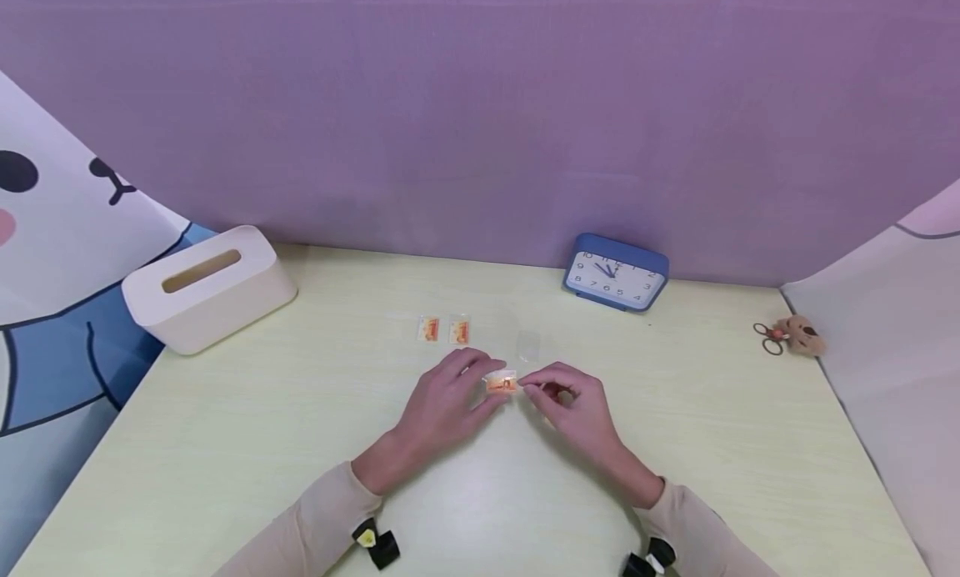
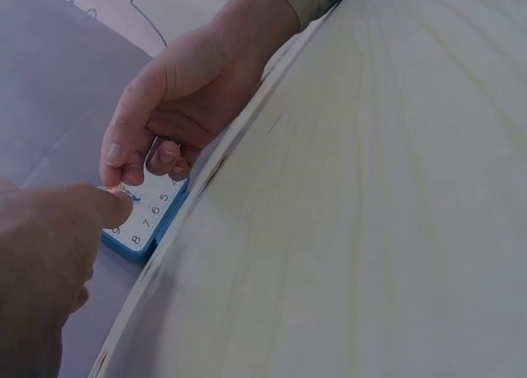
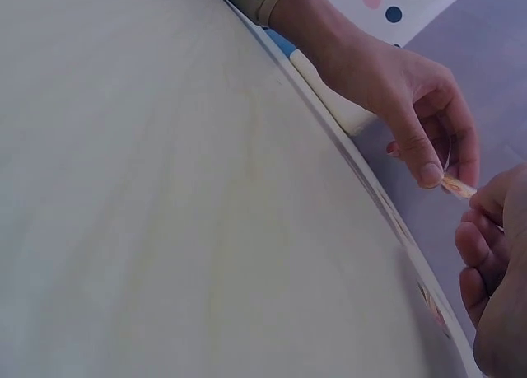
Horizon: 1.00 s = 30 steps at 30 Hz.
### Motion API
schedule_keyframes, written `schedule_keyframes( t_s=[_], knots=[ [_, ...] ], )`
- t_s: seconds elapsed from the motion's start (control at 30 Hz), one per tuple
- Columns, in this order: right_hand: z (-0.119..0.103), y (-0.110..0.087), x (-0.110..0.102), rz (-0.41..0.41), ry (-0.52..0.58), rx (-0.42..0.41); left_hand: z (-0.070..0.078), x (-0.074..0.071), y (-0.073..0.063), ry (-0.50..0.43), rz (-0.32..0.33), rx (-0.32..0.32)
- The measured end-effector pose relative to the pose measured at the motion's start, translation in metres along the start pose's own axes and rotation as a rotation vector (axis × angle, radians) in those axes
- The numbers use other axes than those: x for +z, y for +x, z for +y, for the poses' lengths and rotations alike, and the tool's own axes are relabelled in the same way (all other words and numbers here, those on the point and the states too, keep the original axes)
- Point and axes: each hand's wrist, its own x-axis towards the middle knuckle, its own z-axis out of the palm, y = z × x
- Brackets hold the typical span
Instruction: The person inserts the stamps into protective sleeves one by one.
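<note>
Between the two hands is a small clear plastic bag with an orange printed card (image 1: 501, 383) in it. My left hand (image 1: 446, 398) holds its left side between thumb and fingers. At its right edge, the thumb and forefinger of my right hand (image 1: 577, 406) pinch the plastic. In the right wrist view the orange card (image 3: 457, 186) shows as a thin slanted strip between the fingertips, and in the left wrist view the fingers mostly hide it. Beyond the hands lie two similar bagged cards, a left one (image 1: 428, 328) and a right one (image 1: 460, 330). A clear bag (image 1: 528, 345) lies to their right.
A white tissue box (image 1: 217, 289) stands at the table's back left. Near the purple backdrop leans a blue clock (image 1: 615, 273). Small scissors (image 1: 769, 338) lie by a brown plush bear head (image 1: 804, 335) at the right edge of the pale wooden table (image 1: 300, 410).
</note>
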Motion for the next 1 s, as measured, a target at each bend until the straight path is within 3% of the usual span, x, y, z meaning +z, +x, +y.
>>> schedule_keyframes(
  t_s=[0.47, 1.0],
  knots=[
    [0.0014, -0.0002, -0.0010, -0.043, 0.043, 0.013, 0.0012, -0.0016, 0.0007, 0.004, -0.009, -0.003],
    [0.0049, 0.0009, -0.0033, -0.132, 0.100, -0.056, -0.0003, 0.0000, -0.0006, -0.021, -0.004, 0.026]
  ],
)
